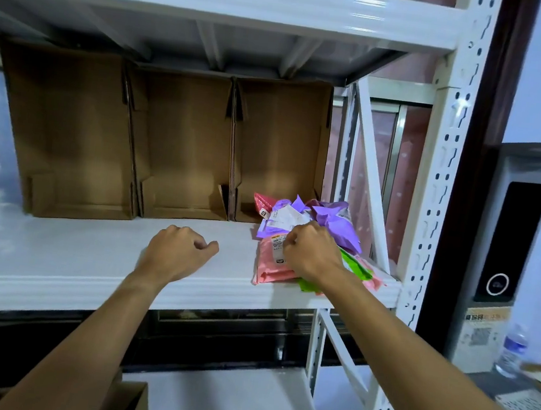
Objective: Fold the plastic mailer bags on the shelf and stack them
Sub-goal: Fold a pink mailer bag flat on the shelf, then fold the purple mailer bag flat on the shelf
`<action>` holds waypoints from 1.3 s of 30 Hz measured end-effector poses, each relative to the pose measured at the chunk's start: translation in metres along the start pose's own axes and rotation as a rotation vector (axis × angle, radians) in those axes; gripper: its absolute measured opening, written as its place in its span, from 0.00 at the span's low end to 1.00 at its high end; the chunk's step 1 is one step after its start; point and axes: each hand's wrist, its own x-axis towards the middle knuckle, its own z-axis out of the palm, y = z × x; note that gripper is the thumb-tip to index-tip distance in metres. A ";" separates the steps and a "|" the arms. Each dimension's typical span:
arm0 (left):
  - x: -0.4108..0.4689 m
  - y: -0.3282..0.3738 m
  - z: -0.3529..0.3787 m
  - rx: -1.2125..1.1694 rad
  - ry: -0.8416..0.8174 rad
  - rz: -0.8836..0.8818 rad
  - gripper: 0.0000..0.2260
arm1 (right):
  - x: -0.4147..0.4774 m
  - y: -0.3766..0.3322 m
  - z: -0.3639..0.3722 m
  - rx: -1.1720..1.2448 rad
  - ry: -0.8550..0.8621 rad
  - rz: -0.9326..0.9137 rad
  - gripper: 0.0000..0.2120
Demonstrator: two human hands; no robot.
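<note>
The left hand [183, 252] is over the bare white shelf [54, 254], knuckles up, fingers curled into a loose fist with the thumb against the index finger. It holds nothing. The right hand [312, 251] is at 3 o'clock from the left hand, well apart from it, set down on the pile of mailer bags [338, 222]. Its fingers are curled into the pile at the point where a purple bag [345, 218] overlaps a pink bag [268, 268]. Which bag the fingertips pinch cannot be determined.

The pile lies at the shelf's 3 o'clock end, loose and crumpled. A green bag [356, 268] projects from under the right wrist at 4 o'clock. The pink bag overhangs the front edge of the shelf.

Three open cardboard boxes [181, 147] stand side by side at 12 o'clock from the left hand.
</note>
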 end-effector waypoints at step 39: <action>0.078 0.075 0.075 -0.118 -0.151 0.066 0.08 | 0.097 0.005 0.000 -0.220 -0.020 -0.044 0.05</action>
